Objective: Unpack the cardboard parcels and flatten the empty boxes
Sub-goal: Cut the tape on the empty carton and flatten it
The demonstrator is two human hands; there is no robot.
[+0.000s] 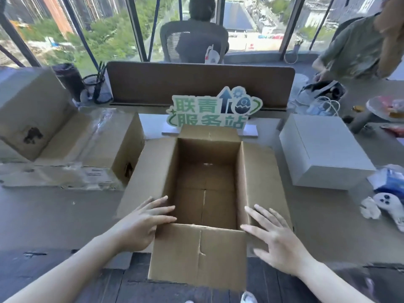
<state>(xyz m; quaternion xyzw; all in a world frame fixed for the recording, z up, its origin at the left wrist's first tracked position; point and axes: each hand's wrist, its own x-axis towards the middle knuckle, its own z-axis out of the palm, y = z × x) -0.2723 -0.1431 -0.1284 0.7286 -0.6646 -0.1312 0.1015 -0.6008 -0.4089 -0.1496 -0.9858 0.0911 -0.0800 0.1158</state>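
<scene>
At the far left of the table (65,211), a tilted cardboard parcel (30,110) leans on a taped parcel (105,141), both atop flattened cardboard (56,174). Behind them a dark tumbler (67,80) and a mesh pen cup (98,88). Left hand (142,221): fingers straight and spread, lying on the left flap at the near left corner of the open box (205,193), gripping nothing. Open box sits centre, at the near table edge, all four flaps folded out, inside empty, near flap hanging over the edge. Behind it a green-and-white sign (212,110) against the brown divider (196,84). Right hand (275,235): fingers straight and spread, on the right flap at the near right corner, holding nothing. Right of that a closed white box (328,154), then a white controller (391,206) next to crumpled paper (369,208). Second person (358,44) at far right.
</scene>
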